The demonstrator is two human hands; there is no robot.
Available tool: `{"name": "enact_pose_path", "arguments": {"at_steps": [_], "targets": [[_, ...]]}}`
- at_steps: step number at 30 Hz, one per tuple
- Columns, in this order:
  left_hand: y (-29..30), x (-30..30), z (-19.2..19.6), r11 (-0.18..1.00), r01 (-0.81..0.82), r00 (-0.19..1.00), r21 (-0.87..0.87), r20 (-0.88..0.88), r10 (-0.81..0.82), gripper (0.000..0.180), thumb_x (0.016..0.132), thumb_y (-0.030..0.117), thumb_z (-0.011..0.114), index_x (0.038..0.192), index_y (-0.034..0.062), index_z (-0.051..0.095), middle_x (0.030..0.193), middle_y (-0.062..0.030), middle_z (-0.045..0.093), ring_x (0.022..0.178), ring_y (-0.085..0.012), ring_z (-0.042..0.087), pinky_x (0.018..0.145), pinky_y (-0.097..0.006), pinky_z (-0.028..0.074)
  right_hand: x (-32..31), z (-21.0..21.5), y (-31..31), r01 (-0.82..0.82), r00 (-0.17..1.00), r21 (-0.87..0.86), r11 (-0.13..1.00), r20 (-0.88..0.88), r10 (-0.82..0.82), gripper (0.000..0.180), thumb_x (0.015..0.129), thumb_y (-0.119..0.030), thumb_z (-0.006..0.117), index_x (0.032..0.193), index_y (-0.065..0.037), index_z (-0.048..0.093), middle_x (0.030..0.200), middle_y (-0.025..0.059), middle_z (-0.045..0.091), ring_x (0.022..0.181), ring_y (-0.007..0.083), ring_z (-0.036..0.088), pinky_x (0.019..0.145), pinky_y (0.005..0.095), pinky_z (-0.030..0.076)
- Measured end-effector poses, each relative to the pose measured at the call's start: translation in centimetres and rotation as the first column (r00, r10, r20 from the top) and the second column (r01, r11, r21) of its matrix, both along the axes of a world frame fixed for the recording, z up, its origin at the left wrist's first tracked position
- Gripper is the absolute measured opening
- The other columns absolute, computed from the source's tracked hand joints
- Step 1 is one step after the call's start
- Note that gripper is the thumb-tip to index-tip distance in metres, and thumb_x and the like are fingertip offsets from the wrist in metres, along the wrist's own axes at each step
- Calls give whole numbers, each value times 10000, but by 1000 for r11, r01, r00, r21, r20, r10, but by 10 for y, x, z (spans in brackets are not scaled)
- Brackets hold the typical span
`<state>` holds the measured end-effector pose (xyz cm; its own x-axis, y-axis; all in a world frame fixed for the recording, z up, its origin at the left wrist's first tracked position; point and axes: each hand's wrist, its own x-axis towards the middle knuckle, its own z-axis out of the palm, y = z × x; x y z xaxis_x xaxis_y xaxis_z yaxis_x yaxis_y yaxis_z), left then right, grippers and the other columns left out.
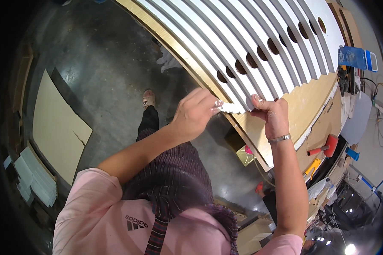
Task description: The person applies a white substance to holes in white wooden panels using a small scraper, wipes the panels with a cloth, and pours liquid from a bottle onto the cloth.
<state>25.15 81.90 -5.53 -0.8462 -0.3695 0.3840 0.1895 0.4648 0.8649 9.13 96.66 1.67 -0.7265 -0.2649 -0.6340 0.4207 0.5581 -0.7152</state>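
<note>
A long ribbed panel (259,29) of white slats, with a row of round holes, lies on a brown board (310,97). My left hand (195,112) pinches a wad of white filler (231,108) against the end of a slat at the panel's near edge. My right hand (270,112), with a metal bracelet at the wrist, is closed on the same slat end, thumb pressing on top. The two hands are a few centimetres apart.
A red-handled tool (325,148) and a yellow tool (312,166) lie on the bench to the right. A blue box (356,57) stands at the far right. On the concrete floor to the left lie a beige sheet (57,127) and stacked white strips (34,176).
</note>
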Motion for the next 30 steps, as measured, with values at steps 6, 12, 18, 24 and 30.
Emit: {"name": "enact_pose_path", "arguments": {"at_steps": [6, 12, 18, 24, 30], "targets": [[-2, 5, -4, 1000, -7, 999, 17, 42, 6, 165, 758, -52, 633, 922, -31, 633, 810, -141, 538, 763, -315, 529, 674, -381, 436, 4, 5, -5, 21, 1000, -17, 1000, -11, -21, 274, 765, -114, 776, 869, 115, 665, 779, 144, 667, 637, 202, 654, 586, 304, 568], [-1, 7, -3, 996, 34, 998, 85, 44, -38, 162, 770, -54, 632, 930, -32, 632, 813, -140, 554, 756, -311, 536, 683, -376, 439, 3, 3, -2, 30, 999, -26, 999, -17, -31, 272, 761, -108, 777, 867, 117, 663, 770, 139, 663, 630, 198, 650, 583, 302, 568], [-2, 5, -2, 998, 42, 999, 44, 18, -43, 161, 760, -55, 649, 918, -32, 630, 793, -138, 540, 724, -304, 524, 657, -380, 431, 4, 3, -3, 20, 999, -22, 1000, -26, -21, 275, 759, -113, 781, 861, 114, 663, 765, 134, 661, 623, 195, 647, 579, 303, 567], [-11, 4, 1, 996, -75, 997, -50, -37, 74, 159, 734, -77, 650, 886, -34, 631, 758, -130, 529, 694, -300, 512, 607, -378, 411, 3, 2, -3, 24, 1000, -40, 999, -15, -24, 267, 758, -113, 780, 865, 103, 666, 766, 131, 661, 617, 194, 644, 580, 303, 568], [-29, 5, -2, 942, -263, 965, -209, -74, 253, 181, 689, -105, 655, 852, -36, 618, 744, -138, 531, 662, -310, 506, 579, -391, 411, 3, 1, -3, 27, 999, -58, 998, -20, -29, 260, 758, -109, 775, 863, 102, 666, 766, 126, 662, 620, 195, 644, 583, 305, 570]]}}
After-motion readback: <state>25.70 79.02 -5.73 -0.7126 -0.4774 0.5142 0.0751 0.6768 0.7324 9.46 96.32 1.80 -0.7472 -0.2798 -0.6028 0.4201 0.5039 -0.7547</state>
